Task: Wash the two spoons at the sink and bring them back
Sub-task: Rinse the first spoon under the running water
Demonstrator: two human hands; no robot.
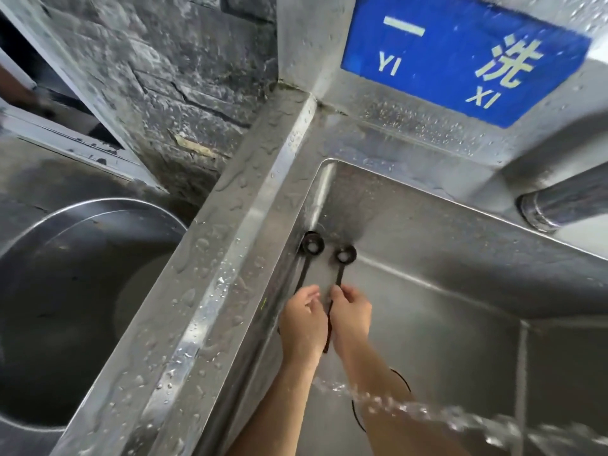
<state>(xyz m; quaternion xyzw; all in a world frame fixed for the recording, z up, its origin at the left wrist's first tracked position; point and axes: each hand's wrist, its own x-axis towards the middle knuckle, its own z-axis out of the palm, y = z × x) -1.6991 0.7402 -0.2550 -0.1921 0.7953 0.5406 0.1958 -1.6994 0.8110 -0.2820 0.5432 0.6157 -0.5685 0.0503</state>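
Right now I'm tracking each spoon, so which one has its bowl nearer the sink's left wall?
The spoon in the left hand: its bowl sits against the sink's left wall, farther up than the right hand's spoon bowl.

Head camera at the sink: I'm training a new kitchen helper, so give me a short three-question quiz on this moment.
1. True or false: each hand, left hand and right hand, has its grip on a black spoon.
2. Where does the water stream land? A) on the spoon bowls B) across the right forearm C) in the round basin
3. Fill in: the spoon bowls point toward the sink's far ____ corner.

Key: 1 true; 2 B; 3 left
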